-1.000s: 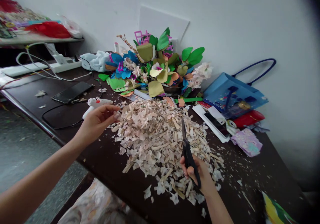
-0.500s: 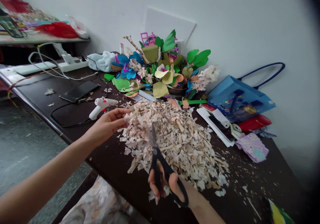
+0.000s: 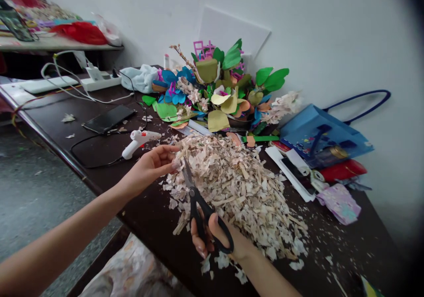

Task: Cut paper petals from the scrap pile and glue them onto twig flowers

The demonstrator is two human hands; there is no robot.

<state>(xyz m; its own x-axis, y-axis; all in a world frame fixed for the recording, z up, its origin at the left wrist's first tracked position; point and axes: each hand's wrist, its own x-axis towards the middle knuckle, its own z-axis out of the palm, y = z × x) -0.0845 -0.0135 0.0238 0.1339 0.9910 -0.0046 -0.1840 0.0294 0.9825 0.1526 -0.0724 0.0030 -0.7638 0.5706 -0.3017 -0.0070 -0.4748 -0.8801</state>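
Observation:
My right hand point(image 3: 207, 233) grips black-handled scissors point(image 3: 195, 195), with fingers and thumb through the loops. Their blades point up and left over a heap of pale, dry-looking flakes and strips point(image 3: 238, 186). At the heap's left edge, my left hand point(image 3: 159, 162) has its thumb and fingers drawn together in a pinch. The blade tips reach close to those fingertips. Whatever lies between the fingers blends into the pale flakes behind, so I cannot make it out.
A white glue gun point(image 3: 139, 142) lies left of the heap, near a dark phone point(image 3: 108, 119) and a power strip point(image 3: 101, 82). Behind stand colourful craft flowers point(image 3: 218, 98). A blue bag point(image 3: 324, 133), red pouch point(image 3: 344, 169) and purple patterned cloth point(image 3: 339, 203) are on the right. Flakes litter the dark table point(image 3: 159, 235).
The scissors in my right hand have moved left and slightly up, bringing their tips to my left fingertips. My left hand stays at the heap's edge. The view has shifted slightly.

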